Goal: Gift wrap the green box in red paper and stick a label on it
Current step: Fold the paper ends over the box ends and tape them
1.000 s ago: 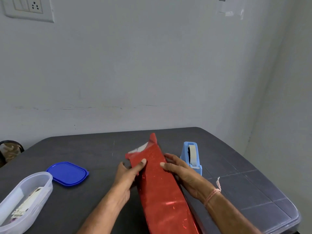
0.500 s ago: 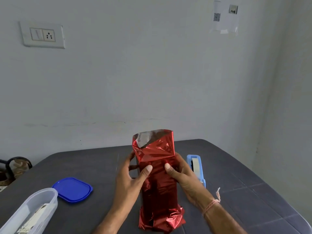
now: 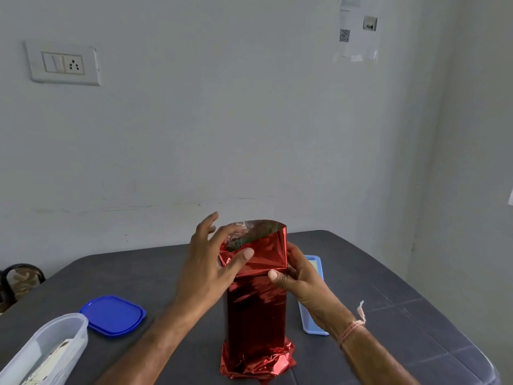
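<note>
The box stands upright on the dark table, wrapped in shiny red paper whose bottom end is crumpled against the tabletop. The top end is an open sleeve of red paper, and a dark green patch of the box shows inside it. My left hand has straight, spread fingers at the sleeve's left side, with the thumb pressing the front flap. My right hand grips the box's upper right side, thumb on the front. No label is visible on the paper.
A light blue tape dispenser lies just right of the box, partly behind my right hand. A blue lid and a clear plastic container holding papers lie at the left. The wall stands close behind the table.
The box went from lying flat to standing upright on its crumpled end. My left hand left the side and rose to the open top sleeve, fingers spreading; my right hand slid up too.
</note>
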### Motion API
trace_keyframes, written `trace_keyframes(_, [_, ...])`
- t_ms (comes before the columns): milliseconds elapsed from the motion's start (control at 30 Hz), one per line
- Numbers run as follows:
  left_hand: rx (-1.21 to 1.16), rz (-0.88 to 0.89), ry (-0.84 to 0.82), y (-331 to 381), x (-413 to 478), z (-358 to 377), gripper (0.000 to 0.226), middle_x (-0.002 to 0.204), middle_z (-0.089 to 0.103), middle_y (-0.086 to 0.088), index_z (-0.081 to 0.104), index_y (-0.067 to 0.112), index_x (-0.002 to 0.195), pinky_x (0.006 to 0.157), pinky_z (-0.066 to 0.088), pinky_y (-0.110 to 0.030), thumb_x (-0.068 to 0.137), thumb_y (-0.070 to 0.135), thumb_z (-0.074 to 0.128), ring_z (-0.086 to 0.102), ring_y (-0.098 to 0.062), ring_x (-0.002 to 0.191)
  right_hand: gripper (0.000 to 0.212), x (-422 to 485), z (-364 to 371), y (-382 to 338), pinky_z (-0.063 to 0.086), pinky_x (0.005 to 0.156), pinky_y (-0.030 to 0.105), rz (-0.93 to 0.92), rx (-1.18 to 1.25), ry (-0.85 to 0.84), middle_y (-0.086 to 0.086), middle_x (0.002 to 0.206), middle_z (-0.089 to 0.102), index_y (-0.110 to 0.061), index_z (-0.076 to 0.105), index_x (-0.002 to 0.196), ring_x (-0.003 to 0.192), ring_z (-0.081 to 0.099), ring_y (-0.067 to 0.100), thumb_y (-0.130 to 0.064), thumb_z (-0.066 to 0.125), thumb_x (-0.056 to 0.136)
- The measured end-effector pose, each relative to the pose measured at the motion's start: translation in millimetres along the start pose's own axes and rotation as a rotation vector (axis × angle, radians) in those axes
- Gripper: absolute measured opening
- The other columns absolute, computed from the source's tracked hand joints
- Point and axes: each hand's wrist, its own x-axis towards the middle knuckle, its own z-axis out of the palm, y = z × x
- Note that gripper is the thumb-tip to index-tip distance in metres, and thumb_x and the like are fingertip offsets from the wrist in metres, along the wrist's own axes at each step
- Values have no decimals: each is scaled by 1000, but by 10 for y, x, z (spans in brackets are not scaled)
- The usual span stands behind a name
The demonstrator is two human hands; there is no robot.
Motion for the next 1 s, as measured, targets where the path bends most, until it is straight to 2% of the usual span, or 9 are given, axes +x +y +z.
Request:
trace_keyframes(133, [305,34,-256,192,304,-11,61,165,23,5,66,38,123,117,34,-52,83,78,44,10,-17,154,70,-29,7,-4,56,99,37,15,13,4,3,133,68,-34,43,147,126,63,20,-28,81,88])
trace_keyframes(267, [444,57,-421,368,531,-17,36,161,35,7,74,34,104,118,23,-46,86,63,66,12,-18,154,74,-58,-18,-28,57,95,32,24,-7,10,1,133,66,-36,43,146,126,63,17,-33,84,84])
trace_keyframes(367, [382,133,-394,503,626,-94,23,150,48,14,74,35,89,112,25,-41,81,58,74,25,-12,147,71,-68,-35,-30,57,96,32,31,-29,19,-2,134,66,-40,45,143,125,62,14,-36,84,83])
trace_keyframes(467, [361,229,-384,642,636,-122,25,141,53,20,73,36,80,113,28,-42,76,61,76,33,-6,140,71,-76,-51,-18,57,96,32,40,-24,30,-3,134,65,-42,46,142,126,63,14,-39,84,83])
trace_keyframes(600, [380,262,-400,659,592,-106,33,139,54,24,74,39,86,114,29,-50,75,70,71,38,-4,136,73,-82,-29,-14,56,98,32,37,-9,28,-6,135,65,-41,47,143,127,62,13,-38,85,81])
trace_keyframes(767, [121,246,-379,720,565,-220,19,137,56,24,78,41,91,114,36,-49,79,56,78,40,-1,136,81,-85,-39,-14,53,106,39,42,-55,17,-9,139,59,-43,43,145,130,59,13,-43,87,77])
trace_keyframes(867, [-42,158,-255,631,482,-281,59,150,45,20,66,44,126,118,35,-41,77,77,64,34,1,142,74,-96,-56,-12,55,103,37,25,-67,37,-8,134,64,-41,47,142,127,61,12,-39,86,79])
trace_keyframes(933, [-141,53,-144,493,308,-269,92,162,27,20,35,46,152,119,27,-35,72,86,57,23,2,149,71,-105,-54,-8,54,105,37,13,-76,49,-9,133,66,-39,47,141,128,60,9,-36,85,81])
trace_keyframes(1000, [-252,-107,-106,281,54,-183,120,168,8,21,5,47,159,120,23,-36,61,94,57,14,1,153,70,-114,-42,8,53,107,36,3,-85,45,-10,135,65,-37,47,142,129,58,7,-33,84,83])
